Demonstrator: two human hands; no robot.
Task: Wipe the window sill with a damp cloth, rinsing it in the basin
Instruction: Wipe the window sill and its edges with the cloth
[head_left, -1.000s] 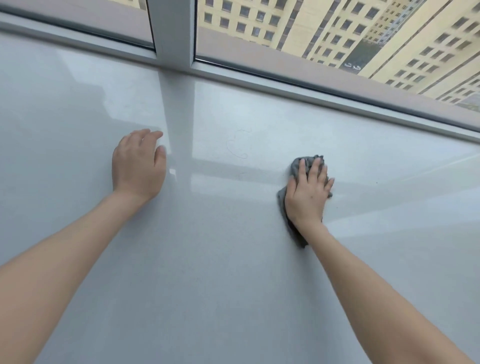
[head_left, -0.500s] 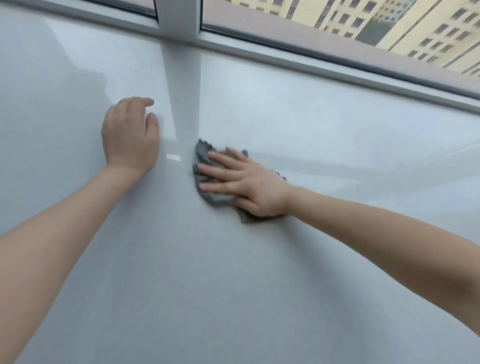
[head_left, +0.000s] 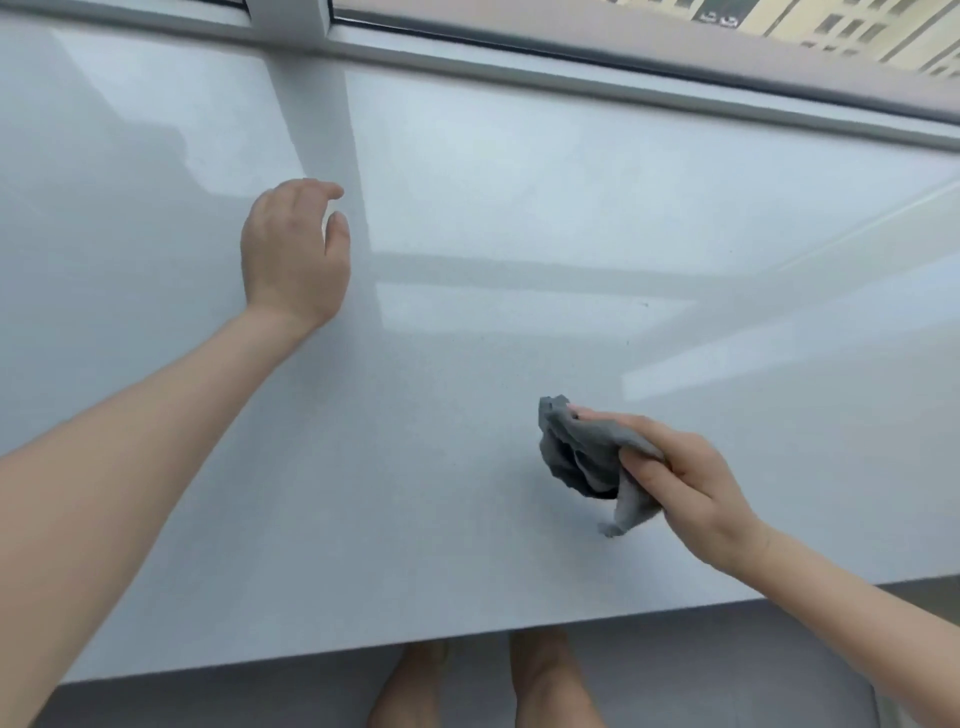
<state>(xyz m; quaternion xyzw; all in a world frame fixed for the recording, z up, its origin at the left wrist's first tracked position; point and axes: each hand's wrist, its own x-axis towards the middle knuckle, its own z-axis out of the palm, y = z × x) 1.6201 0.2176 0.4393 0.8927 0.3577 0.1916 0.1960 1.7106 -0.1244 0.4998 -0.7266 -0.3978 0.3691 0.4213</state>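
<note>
We have bare sill (head_left: 467, 374) between left hand (head_left: 292, 257) and right hand (head_left: 693, 493), which grips the cloth (head_left: 579, 452). Frame (head_left: 571, 67) blocks the far side. Near edge is open, our feet (head_left: 540, 675) below it.

Cloth (head_left: 582, 452) lies on the sill (head_left: 467, 364), right of left hand (head_left: 293, 254).

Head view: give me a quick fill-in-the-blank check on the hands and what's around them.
1. The right hand grips a bunched grey ____.
2. The left hand, over the window sill, holds ____.
3. Past the sill's near edge, the person's bare ____ show.
Missing: cloth; nothing; feet.
</note>
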